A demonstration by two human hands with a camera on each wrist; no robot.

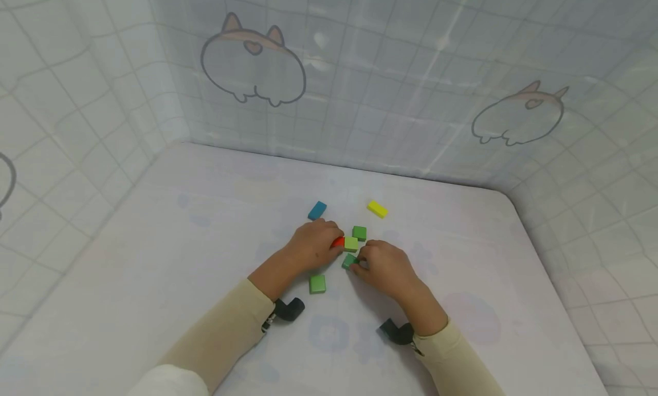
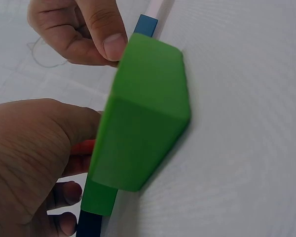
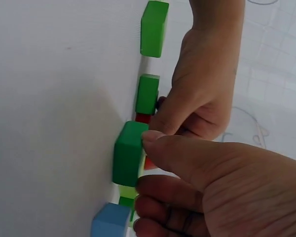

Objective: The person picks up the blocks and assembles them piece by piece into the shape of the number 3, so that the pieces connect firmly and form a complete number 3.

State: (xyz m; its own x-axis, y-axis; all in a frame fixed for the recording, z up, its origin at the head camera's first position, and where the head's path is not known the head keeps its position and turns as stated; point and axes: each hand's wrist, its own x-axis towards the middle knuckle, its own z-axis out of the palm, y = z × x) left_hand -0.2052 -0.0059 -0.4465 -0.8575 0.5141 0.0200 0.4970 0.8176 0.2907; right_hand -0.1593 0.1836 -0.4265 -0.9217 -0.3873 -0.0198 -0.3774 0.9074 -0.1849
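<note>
My left hand [image 1: 313,244] holds a red block [image 1: 338,242] between thumb and fingers, and its right end meets a light green block [image 1: 350,244]. My right hand [image 1: 385,267] pinches a darker green block [image 3: 129,155] by its edge, just in front of that pair. Another green block [image 1: 359,233] sits right behind the light green one. In the left wrist view, a large near green block [image 2: 143,108] partly hides both hands. Only slivers of red [image 2: 83,148] show past my left hand there.
A blue block [image 1: 317,210] lies behind my left hand, and a yellow block [image 1: 377,209] lies farther back to the right. One green block [image 1: 317,284] rests nearer, below my left hand. The pale table [image 1: 216,213] has tile-patterned walls [image 1: 360,116] around it.
</note>
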